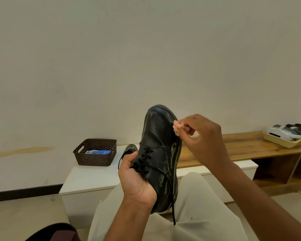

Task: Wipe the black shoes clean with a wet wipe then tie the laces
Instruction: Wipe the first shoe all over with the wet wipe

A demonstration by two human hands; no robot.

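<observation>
- The black shoe (159,153) is held up, toe high, above the person's lap, one lace (172,197) dangling.
- The left hand (137,178) grips it at the laced opening, fingers curled round.
- The right hand (203,136) pinches a crumpled wipe (177,127) against the toe's edge.
- Behind, on the white desk (94,174): a second shoe (131,149), and a brown basket (96,152).

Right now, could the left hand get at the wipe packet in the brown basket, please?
Probably not as things stand: the left hand grips the black shoe, so it is occupied. The path to the brown basket on the white bench looks open otherwise.
</observation>
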